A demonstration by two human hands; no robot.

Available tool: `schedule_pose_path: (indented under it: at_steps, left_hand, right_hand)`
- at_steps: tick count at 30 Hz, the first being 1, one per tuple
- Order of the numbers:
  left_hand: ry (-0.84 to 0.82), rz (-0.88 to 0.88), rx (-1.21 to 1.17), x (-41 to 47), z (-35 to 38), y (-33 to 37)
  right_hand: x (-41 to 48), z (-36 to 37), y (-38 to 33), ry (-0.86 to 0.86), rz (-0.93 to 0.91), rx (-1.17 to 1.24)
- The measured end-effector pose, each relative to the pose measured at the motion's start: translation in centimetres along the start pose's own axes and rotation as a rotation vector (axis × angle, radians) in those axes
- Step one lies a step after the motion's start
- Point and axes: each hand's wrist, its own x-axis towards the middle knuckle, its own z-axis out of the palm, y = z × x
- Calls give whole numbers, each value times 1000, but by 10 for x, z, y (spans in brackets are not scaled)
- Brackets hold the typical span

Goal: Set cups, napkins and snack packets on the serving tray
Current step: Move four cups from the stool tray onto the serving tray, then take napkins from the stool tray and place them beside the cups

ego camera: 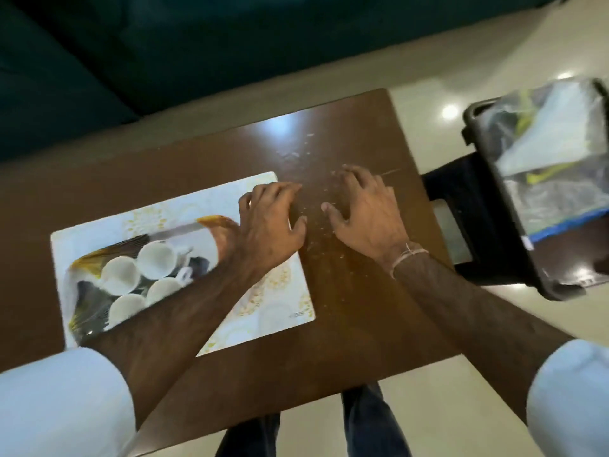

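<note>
A white serving tray (263,311) with a gold pattern lies on the left half of a brown wooden table (356,324). Several white cups (120,273) show on its left part, together with dark and orange shapes; I cannot tell whether they are real or printed on the tray. My left hand (273,222) hovers over the tray's right edge, fingers spread, holding nothing. My right hand (362,212) is just to its right over the bare table, fingers also spread and empty. My left forearm hides part of the cups.
Pale crumbs (296,153) are scattered on the table around and beyond both hands. A black bin (494,179) with a clear liner and rubbish stands on the floor at the right. A dark green sofa (131,61) runs behind the table. My legs (362,420) show below the near edge.
</note>
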Motion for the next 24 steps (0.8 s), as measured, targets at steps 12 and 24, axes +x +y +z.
schedule_pose_path:
  at_steps: [12, 24]
  left_hand:
    - [-140, 327, -17, 83, 92, 235]
    - [-364, 547, 213, 108, 205, 400]
  right_hand:
    - [-50, -90, 219, 167, 331, 11]
    - [-98, -110, 376, 409, 932, 482]
